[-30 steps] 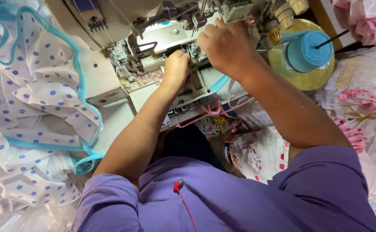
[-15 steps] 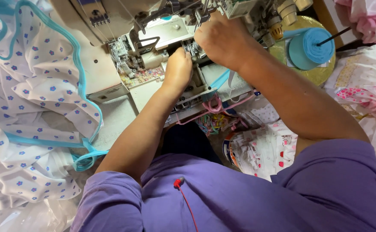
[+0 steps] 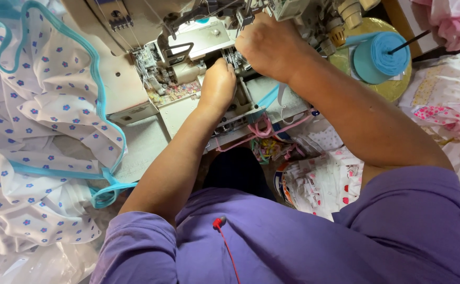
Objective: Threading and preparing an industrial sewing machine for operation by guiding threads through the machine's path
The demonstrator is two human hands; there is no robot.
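Both hands (image 3: 217, 87) (image 3: 269, 44) deeper now in the sewing machine (image 3: 188, 47), beside blue tape spool (image 3: 380, 55).

1. You are in a sewing workshop: an industrial sewing machine (image 3: 151, 58) fills the upper middle of the frame.
2. Dotted white fabric (image 3: 35, 131) is piled at the left.
3. A blue tape roll (image 3: 380, 55) stands at the upper right.

Pale work table (image 3: 146, 142) piled with white blue-flowered fabric (image 3: 35, 121) on one side, pink floral fabric (image 3: 451, 110) on the other.
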